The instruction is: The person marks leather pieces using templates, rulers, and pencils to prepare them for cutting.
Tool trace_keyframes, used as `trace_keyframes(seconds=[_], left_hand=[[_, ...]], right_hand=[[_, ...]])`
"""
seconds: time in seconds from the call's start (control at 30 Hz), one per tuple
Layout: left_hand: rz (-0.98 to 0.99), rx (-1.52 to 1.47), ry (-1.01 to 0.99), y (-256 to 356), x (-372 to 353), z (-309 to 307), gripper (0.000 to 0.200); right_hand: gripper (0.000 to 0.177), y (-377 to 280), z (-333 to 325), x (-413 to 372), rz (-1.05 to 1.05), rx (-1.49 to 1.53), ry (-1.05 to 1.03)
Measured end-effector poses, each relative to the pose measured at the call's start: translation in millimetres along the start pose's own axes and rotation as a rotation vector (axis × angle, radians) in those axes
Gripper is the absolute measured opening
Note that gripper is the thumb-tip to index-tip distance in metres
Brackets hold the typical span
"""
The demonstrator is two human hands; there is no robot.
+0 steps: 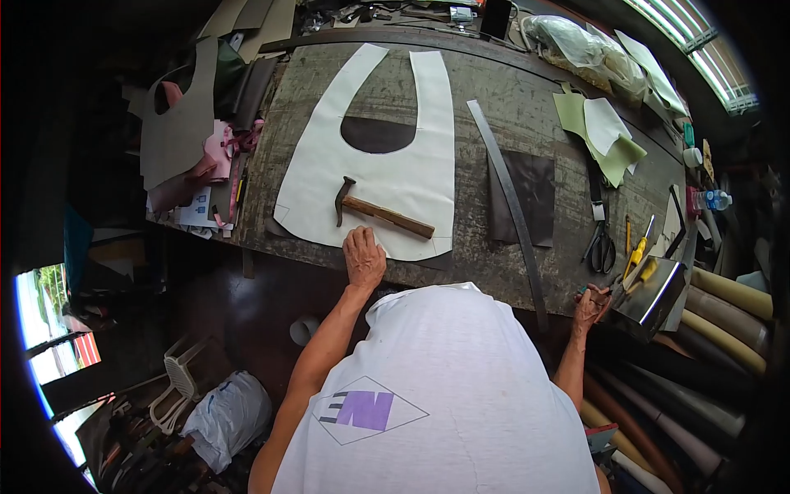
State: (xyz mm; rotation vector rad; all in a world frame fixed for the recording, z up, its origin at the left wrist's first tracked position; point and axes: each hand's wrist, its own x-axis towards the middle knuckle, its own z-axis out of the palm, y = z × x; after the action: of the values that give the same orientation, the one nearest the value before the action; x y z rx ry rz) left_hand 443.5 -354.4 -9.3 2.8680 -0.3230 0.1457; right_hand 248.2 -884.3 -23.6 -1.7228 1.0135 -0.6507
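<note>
My left hand rests with its fingertips on the lower edge of a white U-necked sheet, holding nothing visible. Just above the fingers, a hammer with a wooden handle lies across the sheet. Dark material shows through the neck opening and below the sheet's lower edge. At the table's front right edge, my right hand is closed around something small and dark that I cannot make out. It is beside a shiny metal box.
A long metal ruler lies beside a dark brown piece on the worn table. Black scissors and a yellow-handled tool are at the right. Rolls of material stand below; a chair is lower left.
</note>
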Motion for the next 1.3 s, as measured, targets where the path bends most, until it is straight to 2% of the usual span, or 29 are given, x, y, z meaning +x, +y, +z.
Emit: trace_keyframes(seconds=[0.13, 0.17, 0.37, 0.47, 0.5, 0.6, 0.63, 0.73, 0.8, 0.9, 1.03, 1.1, 1.2, 1.3], left_hand=[[0.002, -0.018, -0.007, 0, 0, 6, 0.051], [0.017, -0.025, -0.004, 6, 3, 9, 0.051], [0.001, -0.011, -0.018, 5, 2, -4, 0.052], [-0.001, -0.086, -0.051, 2, 3, -5, 0.050], [0.023, -0.102, -0.034, 2, 6, -12, 0.044], [-0.093, -0.355, -0.135, -11, 15, -26, 0.036], [-0.087, -0.359, -0.089, -14, 26, -39, 0.029], [-0.113, -0.397, -0.085, -46, 70, -64, 0.026], [-0.008, -0.273, -0.004, -78, 108, -67, 0.025], [0.192, -0.185, 0.008, -129, 176, -50, 0.025], [0.492, -0.127, 0.084, -177, 265, -13, 0.027], [0.604, -0.137, 0.112, -187, 296, -1, 0.029], [0.577, -0.193, 0.051, -192, 309, 11, 0.032], [0.570, -0.182, 0.077, -192, 309, 15, 0.035]], right_hand=[[0.019, 0, -6, -1, 0.089, -0.105, -0.040], [0.018, -18, 0, -8, 0.085, -0.110, -0.014], [0.016, -7, -4, -3, 0.053, -0.123, -0.005], [0.016, -3, -2, 5, -0.019, -0.087, 0.039], [0.018, -10, -1, 6, 0.007, -0.065, 0.033], [0.021, -52, 23, 12, 0.100, -0.065, -0.059], [0.024, -73, 38, 9, 0.108, -0.098, -0.101], [0.026, -125, 101, -7, 0.014, 0.037, -0.211], [0.026, -160, 149, -29, 0.009, 0.039, -0.324], [0.025, -207, 232, -83, 0.028, 0.076, -0.449], [0.029, -233, 334, -155, -0.009, 0.024, -0.642], [0.028, -244, 380, -186, 0.033, 0.011, -0.661], [0.026, -253, 432, -210, 0.080, -0.017, -0.652], [0.025, -252, 464, -213, 0.109, -0.003, -0.622]])
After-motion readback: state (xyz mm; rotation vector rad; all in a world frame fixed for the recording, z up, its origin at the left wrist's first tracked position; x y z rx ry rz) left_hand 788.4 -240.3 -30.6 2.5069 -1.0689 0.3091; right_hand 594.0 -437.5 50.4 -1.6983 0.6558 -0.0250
